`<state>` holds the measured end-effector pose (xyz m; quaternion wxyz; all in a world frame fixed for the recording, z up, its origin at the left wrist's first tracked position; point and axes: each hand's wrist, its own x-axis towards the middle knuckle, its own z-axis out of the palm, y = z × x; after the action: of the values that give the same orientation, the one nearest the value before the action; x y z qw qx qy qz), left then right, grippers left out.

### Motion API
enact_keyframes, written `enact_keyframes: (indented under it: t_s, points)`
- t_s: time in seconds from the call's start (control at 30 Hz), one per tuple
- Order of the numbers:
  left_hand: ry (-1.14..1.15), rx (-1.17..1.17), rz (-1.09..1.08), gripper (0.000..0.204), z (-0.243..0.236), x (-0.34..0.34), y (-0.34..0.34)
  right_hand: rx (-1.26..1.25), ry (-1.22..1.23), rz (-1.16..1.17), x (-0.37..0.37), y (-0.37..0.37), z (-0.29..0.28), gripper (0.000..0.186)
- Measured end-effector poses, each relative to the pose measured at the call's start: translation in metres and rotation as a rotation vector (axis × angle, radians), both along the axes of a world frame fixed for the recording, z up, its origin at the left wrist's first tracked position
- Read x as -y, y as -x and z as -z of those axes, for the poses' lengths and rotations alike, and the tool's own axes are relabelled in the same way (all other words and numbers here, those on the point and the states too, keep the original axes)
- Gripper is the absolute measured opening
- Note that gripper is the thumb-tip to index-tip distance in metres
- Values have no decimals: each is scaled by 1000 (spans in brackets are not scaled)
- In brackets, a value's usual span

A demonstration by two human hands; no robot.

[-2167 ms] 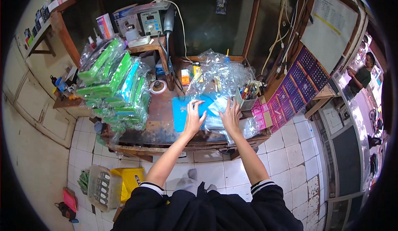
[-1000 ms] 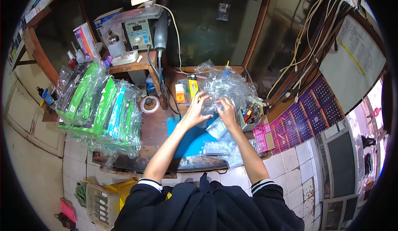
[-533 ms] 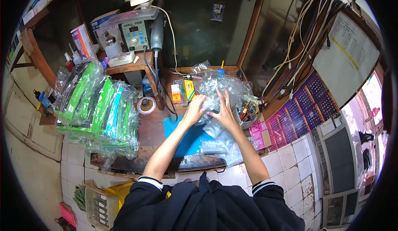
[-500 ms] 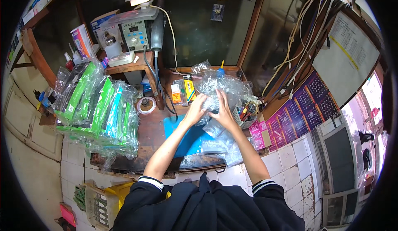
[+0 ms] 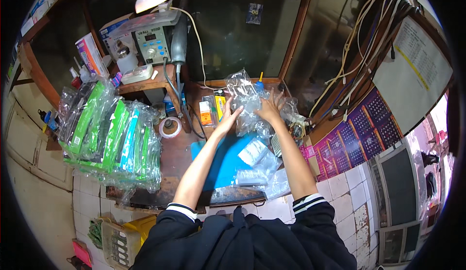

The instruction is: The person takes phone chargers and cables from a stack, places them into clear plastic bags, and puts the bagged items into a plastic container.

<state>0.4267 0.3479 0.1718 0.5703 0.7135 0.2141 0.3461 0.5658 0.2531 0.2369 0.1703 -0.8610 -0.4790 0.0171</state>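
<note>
A heap of crumpled clear plastic bags [image 5: 248, 98] lies toward the back right of the workbench. At its left side is my left hand [image 5: 229, 118], thumb apart from the fingers, against the plastic's edge. My right hand [image 5: 270, 109] rests on the heap's right side with its fingers spread. Below the hands, more clear plastic bags [image 5: 257, 154], flatter and folded, lie over the right part of a blue mat [image 5: 217, 165]. An orange-and-white small box [image 5: 206, 114] and a yellow box [image 5: 220, 106] stand left of my left hand.
Wrapped green packages [image 5: 111, 134] are stacked at the left. A tape roll [image 5: 170, 127] sits beside them. A soldering or hot-air station [image 5: 151, 44] stands on a wooden shelf [image 5: 158, 80]. A blue bottle [image 5: 259, 83] is behind the bags; cables [image 5: 357, 42] hang at right.
My hands have moved apart, the right one rightward with its fingers spreading. The heap of plastic has shifted and opened out, showing more of the folded bags on the mat.
</note>
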Motion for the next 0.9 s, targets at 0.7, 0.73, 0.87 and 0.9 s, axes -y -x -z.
enact_keyframes:
  t_s: [0.7, 0.73, 0.87, 0.9]
  points:
    - [302, -86, 186, 40, 12, 12, 14, -77, -371, -131, 4, 36, 72, 44]
    - [274, -16, 223, 35, 18, 10, 21, -99, -420, -109, 11, 49, 64, 46]
    - [-4, -39, 49, 36, 16, 22, 35, -171, -643, -230, 17, 61, 49, 51]
    - [-82, -59, 4, 39, 10, 27, 40, -172, -643, -231, 20, 63, 49, 51]
